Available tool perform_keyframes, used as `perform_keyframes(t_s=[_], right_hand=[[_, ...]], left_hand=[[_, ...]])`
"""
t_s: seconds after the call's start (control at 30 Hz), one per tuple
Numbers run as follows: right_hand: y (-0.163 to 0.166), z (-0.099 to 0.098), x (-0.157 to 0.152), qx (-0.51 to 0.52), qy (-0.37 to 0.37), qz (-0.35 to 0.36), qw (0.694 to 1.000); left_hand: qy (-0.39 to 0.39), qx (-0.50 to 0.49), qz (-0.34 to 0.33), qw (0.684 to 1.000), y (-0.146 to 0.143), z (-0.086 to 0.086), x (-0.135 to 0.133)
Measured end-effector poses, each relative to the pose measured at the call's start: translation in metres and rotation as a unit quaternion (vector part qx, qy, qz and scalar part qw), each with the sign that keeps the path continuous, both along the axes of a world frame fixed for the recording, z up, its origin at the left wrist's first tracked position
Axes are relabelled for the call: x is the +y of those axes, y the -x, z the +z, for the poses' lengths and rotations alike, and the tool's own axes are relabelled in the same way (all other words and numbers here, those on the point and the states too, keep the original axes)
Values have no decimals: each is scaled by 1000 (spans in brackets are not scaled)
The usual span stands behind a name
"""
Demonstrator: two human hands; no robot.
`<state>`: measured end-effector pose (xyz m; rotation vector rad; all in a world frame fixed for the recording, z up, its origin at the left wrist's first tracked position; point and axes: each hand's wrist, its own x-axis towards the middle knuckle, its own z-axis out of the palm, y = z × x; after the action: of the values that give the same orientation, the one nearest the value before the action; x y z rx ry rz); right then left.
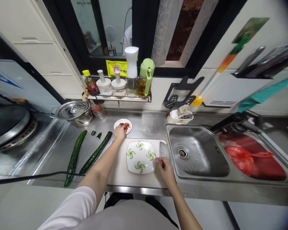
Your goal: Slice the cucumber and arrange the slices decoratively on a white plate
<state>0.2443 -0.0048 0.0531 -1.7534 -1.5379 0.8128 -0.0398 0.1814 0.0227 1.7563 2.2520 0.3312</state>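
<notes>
My left hand (120, 132) reaches over a small white dish (130, 131) of red chopped bits (126, 125). Its fingers are bunched at the bits; whether they grip any is hidden. Beside the right edge of a squarish white plate (141, 169) is my right hand (166, 171), fingers curled together, with nothing clearly visible in them. On that plate lie thin green-edged slices (139, 166), probably cucumber, set out as several pinwheels. Under the plate is a pale cutting board (120, 179). A cleaver blade (164, 150) rests at the board's right side.
Two cucumbers (76, 156) and two cut ends (99, 135) lie at left, near a lidded steel pot (74, 111). A seasoning rack (124, 98) hangs behind. To the right are a sink (199, 153) and a red plastic bag (242, 159). A dark cable (38, 176) crosses the lower left.
</notes>
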Motion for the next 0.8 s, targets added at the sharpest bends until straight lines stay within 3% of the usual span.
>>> perform_keyframes(t_s=[0.2,0.4,0.63,0.8], right_hand=[[-3,0,0,2,9,-10,1000],[-4,-6,-1,1,6,-13,1000],[-3,-3,2,5,4,-8,1000],[-1,-3,2,5,1,-1,1000]], left_hand=[[26,21,47,998,2,-3,-1],[13,29,29,999,3,1,-4],[24,-6,63,998,8,6,-5],[28,-19,41,999,11,7,-6]])
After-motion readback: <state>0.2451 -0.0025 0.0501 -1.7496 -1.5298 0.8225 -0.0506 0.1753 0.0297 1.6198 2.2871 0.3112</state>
